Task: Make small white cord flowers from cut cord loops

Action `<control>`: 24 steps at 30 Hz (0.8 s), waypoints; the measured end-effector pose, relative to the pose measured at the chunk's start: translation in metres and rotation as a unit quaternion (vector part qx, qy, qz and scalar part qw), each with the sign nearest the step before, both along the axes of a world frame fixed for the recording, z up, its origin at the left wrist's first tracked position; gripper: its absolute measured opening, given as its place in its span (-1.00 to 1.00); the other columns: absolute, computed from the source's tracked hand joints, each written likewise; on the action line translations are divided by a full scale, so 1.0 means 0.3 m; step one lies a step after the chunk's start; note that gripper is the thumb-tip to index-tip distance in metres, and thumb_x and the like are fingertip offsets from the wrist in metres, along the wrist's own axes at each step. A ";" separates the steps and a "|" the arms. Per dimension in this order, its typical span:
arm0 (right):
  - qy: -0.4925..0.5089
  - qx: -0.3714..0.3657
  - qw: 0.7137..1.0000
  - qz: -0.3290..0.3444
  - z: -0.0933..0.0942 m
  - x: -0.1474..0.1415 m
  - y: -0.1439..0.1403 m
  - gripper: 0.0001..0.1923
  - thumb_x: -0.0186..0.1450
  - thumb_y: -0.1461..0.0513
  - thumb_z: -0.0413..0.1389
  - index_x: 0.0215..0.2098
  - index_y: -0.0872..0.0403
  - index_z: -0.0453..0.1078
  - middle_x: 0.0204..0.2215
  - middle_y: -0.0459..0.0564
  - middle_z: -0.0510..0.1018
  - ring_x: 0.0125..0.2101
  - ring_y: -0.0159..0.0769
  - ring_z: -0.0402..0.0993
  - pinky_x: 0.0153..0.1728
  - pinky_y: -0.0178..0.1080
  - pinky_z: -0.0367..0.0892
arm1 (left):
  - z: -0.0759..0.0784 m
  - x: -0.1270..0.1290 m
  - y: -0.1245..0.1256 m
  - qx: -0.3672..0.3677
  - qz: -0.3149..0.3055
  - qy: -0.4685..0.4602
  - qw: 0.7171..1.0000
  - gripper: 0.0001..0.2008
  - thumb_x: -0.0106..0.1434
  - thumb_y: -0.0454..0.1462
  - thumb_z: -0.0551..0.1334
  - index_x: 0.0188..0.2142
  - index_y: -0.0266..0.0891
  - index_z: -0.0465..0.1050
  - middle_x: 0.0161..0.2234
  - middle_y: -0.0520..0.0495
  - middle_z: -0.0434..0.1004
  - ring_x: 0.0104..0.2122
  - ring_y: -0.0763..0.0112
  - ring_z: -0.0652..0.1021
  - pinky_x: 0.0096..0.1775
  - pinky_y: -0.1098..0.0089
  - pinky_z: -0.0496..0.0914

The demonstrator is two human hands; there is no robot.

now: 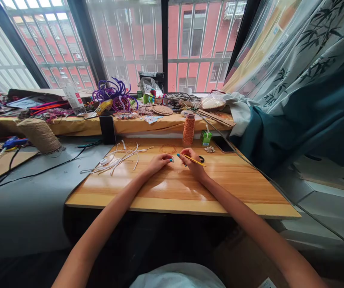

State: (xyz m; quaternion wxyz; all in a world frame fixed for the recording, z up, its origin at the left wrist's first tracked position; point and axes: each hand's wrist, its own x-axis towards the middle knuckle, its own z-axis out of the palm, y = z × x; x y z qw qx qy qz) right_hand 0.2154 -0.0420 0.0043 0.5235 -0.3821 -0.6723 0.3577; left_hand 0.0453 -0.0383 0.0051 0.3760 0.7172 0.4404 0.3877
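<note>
**Both hands at work over a small item at the centre of the wooden board**

The left hand (159, 162) rests on the wooden board (220, 188), fingers drawn together and pinched on a small pale item (172, 160) at the fingertips; what the item is cannot be told at this size. The right hand (193, 161) lies just beside it, fingers closed around a thin yellow tool (193, 160) that slants across the hand, its blue end pointing toward the left hand; both hands nearly meet over the middle of the board, toward its far edge.

Just beyond the hands a loop of orange cord (168, 149) lies flat on the board; behind it a spool of orange cord (189, 129) stands upright at the far edge. To the right of the spool stands a small green carton (206, 138); near it lie a small pale ornament (210, 149) and a dark phone (223, 145). To the left of the hands a scatter of white strips (121, 157) spreads over the board's far left corner; a black phone (107, 129) stands propped upright behind them.

Off the board to the left, a large cone of jute twine (40, 135) lies tilted on the grey surface; black cables (40, 170) run across that surface. On the cluttered sill behind sits a bundle of purple wire (115, 94); woven round mats (160, 109) lie near it. A patterned curtain (304, 76) hangs at the right.
</note>
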 end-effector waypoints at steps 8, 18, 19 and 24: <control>0.039 -0.027 0.997 0.055 0.015 -0.002 -0.010 -0.77 0.07 0.16 0.09 -0.34 0.11 0.23 -0.50 -0.09 0.44 -0.49 -0.41 0.40 -0.48 -0.32 0.30 | 0.003 0.003 -0.001 -0.056 0.017 -0.096 0.994 -0.80 -0.01 -0.24 0.17 -0.38 -0.31 0.33 -0.44 0.00 0.43 -0.49 0.53 0.39 -0.41 0.48 0.25; 0.034 -0.027 0.995 0.090 0.000 -0.002 -0.014 -0.79 0.11 0.13 0.08 -0.41 0.14 0.27 -0.56 -0.06 0.48 -0.53 -0.41 0.41 -0.51 -0.33 0.31 | 0.016 0.017 -0.019 -0.084 0.001 -0.125 0.989 -0.77 -0.07 -0.24 0.23 -0.39 -0.30 0.32 -0.45 0.04 0.40 -0.47 0.53 0.38 -0.37 0.47 0.24; 0.034 -0.025 0.995 0.089 -0.001 -0.003 -0.015 -0.79 0.11 0.13 0.08 -0.42 0.13 0.27 -0.56 -0.06 0.48 -0.53 -0.41 0.40 -0.51 -0.33 0.31 | 0.016 0.016 -0.019 -0.085 0.000 -0.125 0.989 -0.77 -0.07 -0.25 0.24 -0.40 -0.30 0.32 -0.46 0.04 0.40 -0.46 0.53 0.38 -0.37 0.46 0.24; 0.031 -0.017 0.996 0.082 -0.009 -0.007 -0.015 -0.79 0.12 0.12 0.07 -0.44 0.12 0.26 -0.55 -0.07 0.48 -0.54 -0.42 0.40 -0.52 -0.33 0.32 | 0.014 0.019 -0.017 -0.090 -0.004 -0.129 0.988 -0.77 -0.08 -0.26 0.24 -0.40 -0.31 0.32 -0.44 0.04 0.41 -0.43 0.52 0.40 -0.33 0.45 0.26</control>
